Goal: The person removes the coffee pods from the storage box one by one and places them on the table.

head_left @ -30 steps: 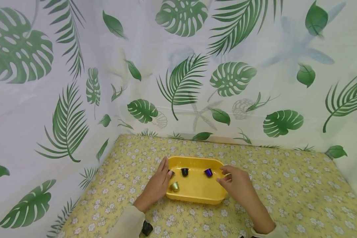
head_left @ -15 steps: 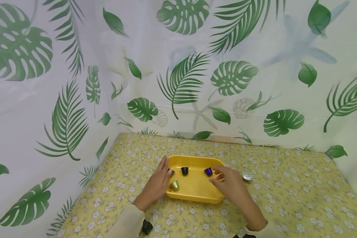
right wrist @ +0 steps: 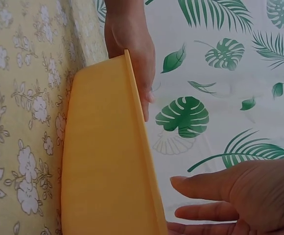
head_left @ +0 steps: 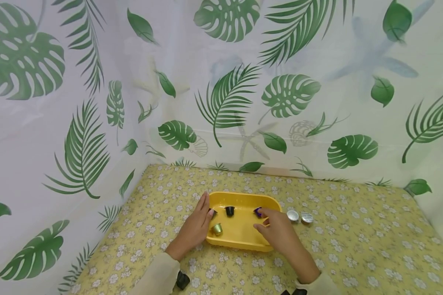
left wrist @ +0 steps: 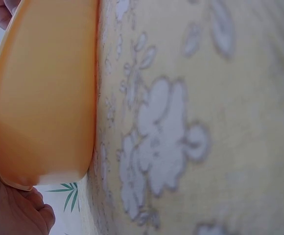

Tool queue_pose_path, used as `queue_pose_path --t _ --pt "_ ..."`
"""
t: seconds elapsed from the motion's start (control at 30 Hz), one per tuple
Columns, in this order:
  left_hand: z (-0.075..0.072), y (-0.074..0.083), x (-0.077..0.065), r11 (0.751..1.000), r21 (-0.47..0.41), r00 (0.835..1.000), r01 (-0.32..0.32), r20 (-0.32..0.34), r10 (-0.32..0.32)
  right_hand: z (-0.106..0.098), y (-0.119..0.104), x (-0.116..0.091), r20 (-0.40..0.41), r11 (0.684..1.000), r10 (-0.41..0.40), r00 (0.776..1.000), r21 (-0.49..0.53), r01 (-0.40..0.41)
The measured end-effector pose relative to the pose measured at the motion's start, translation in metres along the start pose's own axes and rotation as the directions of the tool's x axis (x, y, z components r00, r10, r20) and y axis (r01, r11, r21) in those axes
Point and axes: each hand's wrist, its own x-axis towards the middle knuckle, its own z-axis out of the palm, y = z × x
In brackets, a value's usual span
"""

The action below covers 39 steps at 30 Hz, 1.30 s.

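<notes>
Soft, even light fills the head view, its source hard to tell; the white wall sheet printed with green leaves (head_left: 221, 94) turns greyer toward the left. Glare streaks the inner wall of the glossy yellow plastic tray (head_left: 243, 200), and small highlights glint on the metallic gold-green capsule (head_left: 217, 229). Wide-angle stretching enlarges the outer leaf prints. The left wrist view is dimmer, its close-up yellow floral cloth (left wrist: 240, 147) badly out of focus. In the right wrist view, shade darkens the person's right hand (right wrist: 249, 200).
</notes>
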Motion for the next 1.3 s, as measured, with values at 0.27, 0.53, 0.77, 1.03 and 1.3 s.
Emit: queue_pose_path --t 0.27,0.53,0.77,1.03,1.3 --pt "-0.001 0.0 0.001 1.0 -0.001 1.0 0.002 -0.004 -0.002 0.009 -0.003 0.006 0.01 0.993 0.015 1.0 -0.121 -0.013" --pt "-0.001 0.0 0.001 1.0 0.001 1.0 0.006 -0.001 -0.006 0.014 -0.001 0.014 0.018 0.982 0.016 1.0 -0.188 -0.013" --pt "0.0 -0.001 0.001 1.0 0.002 1.0 0.009 -0.001 -0.009 0.015 0.003 0.023 0.046 0.973 0.037 0.998 -0.229 -0.025" --pt "-0.001 -0.001 0.001 1.0 -0.002 1.0 0.007 -0.001 -0.007 0.02 0.007 0.029 0.068 0.959 0.064 0.996 -0.281 -0.043" --pt "0.0 -0.002 0.001 1.0 -0.002 1.0 0.002 0.002 -0.002 0.025 0.008 0.033 0.072 0.947 0.104 0.992 -0.312 -0.077"
